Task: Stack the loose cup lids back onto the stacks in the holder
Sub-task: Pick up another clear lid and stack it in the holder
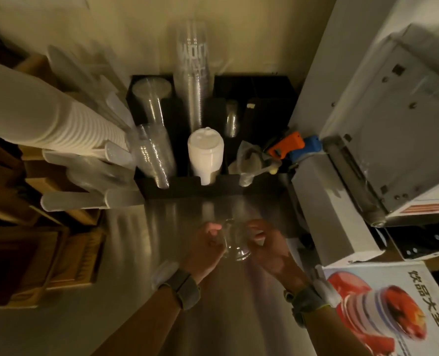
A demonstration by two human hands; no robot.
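Both hands hold a small stack of clear plastic cup lids [235, 246] above the steel counter. My left hand [205, 249] grips its left side and my right hand [266, 249] its right side. Beyond them stands the black holder [187, 191] against the wall. Its front row carries a clear lid stack [153, 155] on the left, a white lid stack [205, 152] in the middle and crumpled plastic wrap [251, 159] on the right. Its back row has clear cups [150, 98] and a tall clear cup stack [192, 73].
White paper cups [46, 116] and wrapped straws [85, 199] jut in from the left over wooden boxes. An orange and blue tool [293, 147] lies right of the holder. A white sealing machine [382, 129] and a printed menu card [393, 312] fill the right side.
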